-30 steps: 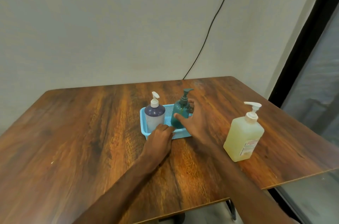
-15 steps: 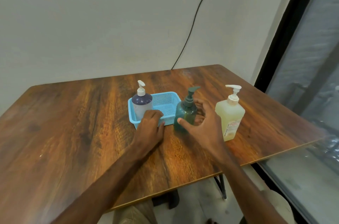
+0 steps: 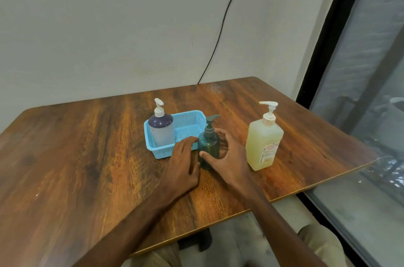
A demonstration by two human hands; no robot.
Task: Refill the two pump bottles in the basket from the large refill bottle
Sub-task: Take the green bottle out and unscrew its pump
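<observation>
Teal pump bottle [image 3: 208, 146] is out of the basket [image 3: 188, 121] and standing upright on the bench [image 3: 87, 157], just at the basket's near right corner, between our two hands. We've got the right hand [image 3: 227, 161] curled loosely round its right side, thumb across the front low down, fingers wrapping behind; looks like a light hold or one just letting go, can't tell for sure how firm the contact is. Left hand [image 3: 182, 164] lies flat-ish, fingers half spread, fingertips resting on the basket's front rim and right beside the teal bottle; probably there to pin the light plastic basket so it doesn't slide or tip while a bottle comes out. It grips nothing.

Other pump bottle [image 3: 161, 130], the purple-and-white one w/ white pump, sits in the basket's left end, upright, pump on. Right half of the basket is bare mesh now.

Large refill bottle [image 3: 264, 142], pale yellow liquid, white pump head on top, stands upright on the bench to the right, near the teal one but apart from it, close enough for an easy reach w/ the right hand.

We reckon we're early on: neither pump head is unscrewed yet, refill bottle untouched. Next up, we'd say, twist off the teal pump, one hand steadying the body. Watch it, slim bottle, tall pump, prob tips easily
</observation>
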